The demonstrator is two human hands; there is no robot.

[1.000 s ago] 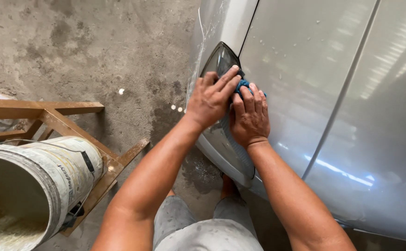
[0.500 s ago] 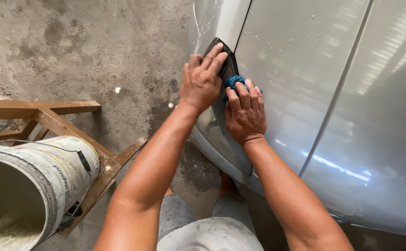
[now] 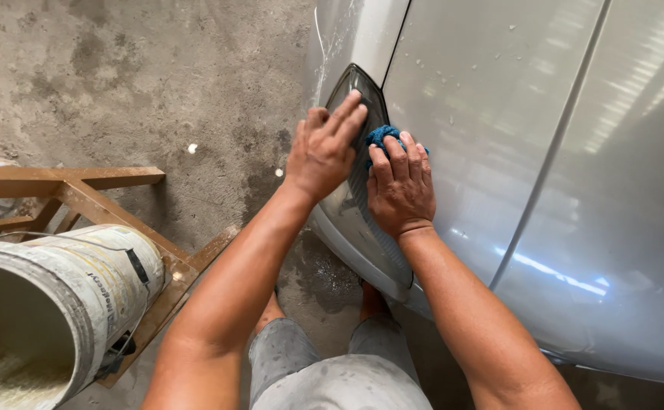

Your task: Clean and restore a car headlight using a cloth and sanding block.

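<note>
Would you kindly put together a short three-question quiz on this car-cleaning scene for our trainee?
1. True or false: the right hand presses a blue cloth against the silver car.
2. Multiple choice: where does the left hand rest? A) on the white bucket; B) on the dark headlight; C) on the wooden stand.
3. Fill in: the bucket sits on the ______ stand, to the person's left.

Key: 1 true; 2 B; 3 wooden.
</note>
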